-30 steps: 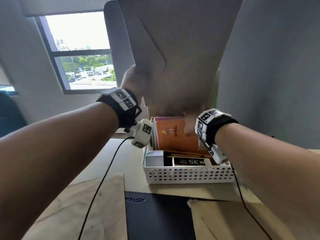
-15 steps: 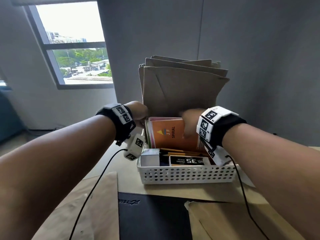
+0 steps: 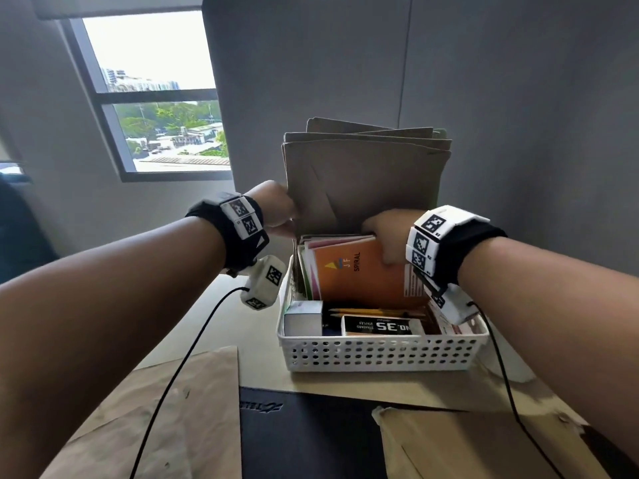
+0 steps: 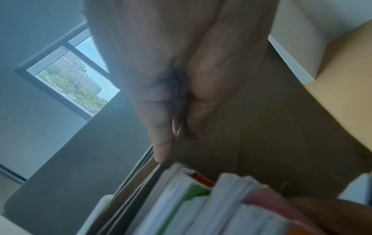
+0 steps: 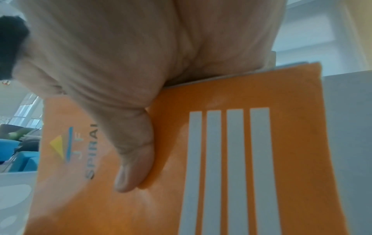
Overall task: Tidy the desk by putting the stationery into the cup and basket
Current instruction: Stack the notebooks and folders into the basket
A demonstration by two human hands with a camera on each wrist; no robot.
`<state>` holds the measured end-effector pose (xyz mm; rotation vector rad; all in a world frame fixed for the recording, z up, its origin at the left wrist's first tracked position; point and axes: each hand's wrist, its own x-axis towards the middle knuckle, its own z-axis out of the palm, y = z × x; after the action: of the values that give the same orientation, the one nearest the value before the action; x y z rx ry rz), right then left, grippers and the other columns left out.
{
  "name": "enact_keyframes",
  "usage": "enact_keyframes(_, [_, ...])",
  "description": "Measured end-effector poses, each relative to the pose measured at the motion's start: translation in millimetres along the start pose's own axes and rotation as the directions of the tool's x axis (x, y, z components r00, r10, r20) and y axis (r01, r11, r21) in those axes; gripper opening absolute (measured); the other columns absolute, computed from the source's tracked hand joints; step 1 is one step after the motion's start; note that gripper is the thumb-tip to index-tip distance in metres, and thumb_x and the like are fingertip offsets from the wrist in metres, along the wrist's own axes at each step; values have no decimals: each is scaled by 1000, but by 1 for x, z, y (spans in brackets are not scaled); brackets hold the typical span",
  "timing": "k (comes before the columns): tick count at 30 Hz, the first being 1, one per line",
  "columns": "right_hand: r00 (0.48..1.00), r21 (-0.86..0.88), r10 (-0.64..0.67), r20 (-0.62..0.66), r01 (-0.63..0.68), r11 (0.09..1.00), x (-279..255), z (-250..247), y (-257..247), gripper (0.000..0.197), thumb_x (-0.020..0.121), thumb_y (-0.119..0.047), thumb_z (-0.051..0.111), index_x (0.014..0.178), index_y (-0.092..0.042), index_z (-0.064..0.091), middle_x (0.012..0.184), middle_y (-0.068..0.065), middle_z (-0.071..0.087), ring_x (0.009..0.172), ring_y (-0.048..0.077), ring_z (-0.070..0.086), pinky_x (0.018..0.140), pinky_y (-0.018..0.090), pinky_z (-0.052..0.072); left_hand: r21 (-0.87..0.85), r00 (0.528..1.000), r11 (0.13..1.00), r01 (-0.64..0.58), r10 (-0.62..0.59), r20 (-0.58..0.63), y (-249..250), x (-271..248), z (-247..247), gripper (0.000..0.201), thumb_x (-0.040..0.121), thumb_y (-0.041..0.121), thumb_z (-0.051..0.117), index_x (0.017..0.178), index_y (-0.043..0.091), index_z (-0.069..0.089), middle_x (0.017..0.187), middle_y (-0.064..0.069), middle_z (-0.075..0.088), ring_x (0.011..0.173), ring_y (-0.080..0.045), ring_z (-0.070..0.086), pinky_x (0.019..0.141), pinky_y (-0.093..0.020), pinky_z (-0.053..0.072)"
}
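A white perforated basket (image 3: 380, 352) stands on the desk. Several brown envelopes (image 3: 363, 181) stand upright at its back. My left hand (image 3: 276, 210) grips their left edge; in the left wrist view my left hand (image 4: 175, 143) pinches a brown envelope (image 4: 261, 127) between thumb and fingers. In front leans an orange spiral notebook (image 3: 356, 274) with other notebooks behind it. My right hand (image 3: 383, 233) holds the stack's top. The right wrist view shows my thumb (image 5: 132, 171) on the orange notebook (image 5: 221, 95), the fingers hidden behind it.
In the basket's front lie a black staple box (image 3: 380, 328), yellow pencils (image 3: 373, 311) and a small white box (image 3: 304, 319). A black mat (image 3: 304, 437) and loose brown envelopes (image 3: 166, 409) lie on the near desk. A grey partition (image 3: 484, 98) rises behind the basket.
The brown envelopes were high in front of the head camera a second ago. Both hands have brought them down into the back of the basket, behind the notebooks.
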<state>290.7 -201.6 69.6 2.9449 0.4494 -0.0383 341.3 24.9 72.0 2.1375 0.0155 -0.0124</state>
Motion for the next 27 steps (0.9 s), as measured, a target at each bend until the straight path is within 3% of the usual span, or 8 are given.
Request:
enact_keyframes(4, [999, 27, 23, 34, -24, 999, 7, 6, 9, 42, 77, -17, 77, 117, -18, 62, 111, 5, 69, 103, 30, 66, 75, 29, 46, -19, 999, 1000, 19, -18, 43, -5, 1, 7, 21, 92, -9, 60, 112, -13, 64, 101, -26, 73, 91, -37, 74, 89, -53, 60])
enact_keyframes(10, [990, 41, 138, -7, -138, 990, 17, 17, 6, 45, 77, -29, 67, 120, -22, 56, 116, 8, 65, 107, 34, 62, 78, 32, 45, 210, 1000, 978, -20, 20, 0, -8, 4, 10, 15, 94, 7, 65, 98, -5, 73, 90, -20, 77, 78, -29, 76, 77, -44, 65])
enact_keyframes(15, [922, 58, 308, -236, -303, 951, -3, 7, 1, 51, 75, -28, 68, 122, -20, 50, 123, 13, 56, 117, 38, 54, 98, 50, 46, 526, 998, 850, -44, 66, -23, -13, -30, -26, 22, 95, 26, 71, 94, 5, 73, 81, -7, 77, 72, -18, 76, 63, -32, 63])
enact_keyframes(18, [906, 126, 297, -301, -270, 954, -36, -15, -11, 62, 79, -35, 70, 135, -23, 47, 135, 11, 46, 128, 36, 44, 103, 54, 38, 735, 983, 671, -90, -58, 173, -35, -77, -48, 24, 85, 28, 82, 103, 13, 75, 83, -6, 77, 56, -12, 66, 55, -23, 56])
enact_keyframes(20, [909, 236, 252, -333, -178, 955, -67, -25, -23, 62, 82, -47, 70, 137, -27, 48, 142, 10, 43, 133, 36, 39, 106, 56, 35, 834, 923, 539, -118, -251, 292, -64, -108, -59, 52, 73, 41, 90, 118, 23, 70, 98, -2, 77, 61, -6, 68, 61, -25, 58])
enact_keyframes(23, [927, 428, 187, -325, -32, 903, -119, -24, -48, 59, 85, -56, 69, 135, -32, 51, 144, 6, 43, 136, 31, 36, 108, 56, 33, 933, 833, 319, -166, -461, 306, -119, -148, -71, 120, 54, 61, 94, 155, 34, 35, 143, 5, 57, 120, -17, 63, 105, -34, 50])
enact_keyframes(25, [931, 545, 154, -331, 55, 837, -148, -14, -66, 51, 84, -56, 70, 129, -36, 54, 135, 0, 47, 130, 24, 39, 107, 49, 37, 940, 822, 309, -143, -492, 286, -148, -169, -75, 149, 48, 63, 95, 164, 31, 8, 157, 3, 38, 139, -19, 47, 115, -32, 38])
enact_keyframes(27, [944, 635, 120, -308, 110, 765, -166, 2, -81, 47, 84, -56, 71, 124, -38, 56, 127, -8, 48, 122, 17, 43, 97, 36, 40, 931, 842, 349, -104, -468, 269, -163, -182, -76, 162, 37, 68, 94, 164, 31, 0, 153, 2, 36, 136, -20, 48, 112, -30, 40])
